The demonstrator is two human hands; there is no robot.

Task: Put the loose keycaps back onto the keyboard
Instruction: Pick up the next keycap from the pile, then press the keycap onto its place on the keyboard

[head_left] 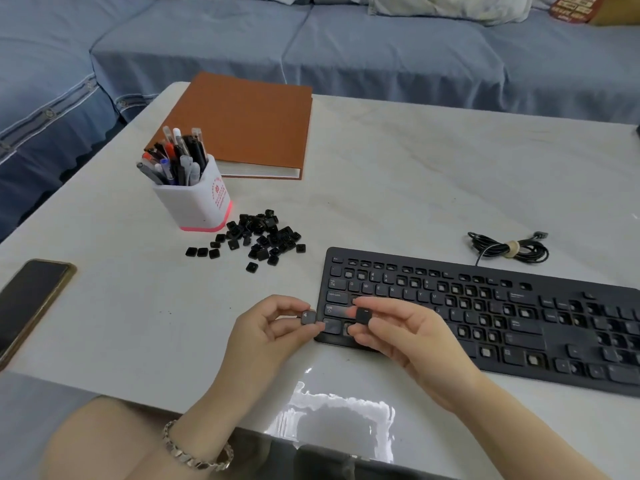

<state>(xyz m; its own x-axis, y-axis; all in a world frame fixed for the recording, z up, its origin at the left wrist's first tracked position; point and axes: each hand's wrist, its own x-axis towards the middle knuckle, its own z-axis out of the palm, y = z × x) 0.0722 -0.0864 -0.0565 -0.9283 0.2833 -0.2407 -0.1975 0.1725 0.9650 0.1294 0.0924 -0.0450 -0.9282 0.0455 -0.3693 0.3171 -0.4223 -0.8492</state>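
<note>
A black keyboard (519,317) lies on the white table, with many bare sockets among its keys. A pile of loose black keycaps (258,235) sits to its upper left. My left hand (270,327) pinches one keycap (308,317) between thumb and fingertips just off the keyboard's left edge. My right hand (401,332) pinches another keycap (364,315) marked with a dash, held above the keyboard's lower left corner.
A white pen holder (194,202) full of pens stands behind the pile, with a brown binder (242,123) beyond it. A phone (31,299) lies at the table's left edge. A coiled cable (509,249) rests behind the keyboard. A blue sofa (346,46) runs along the back.
</note>
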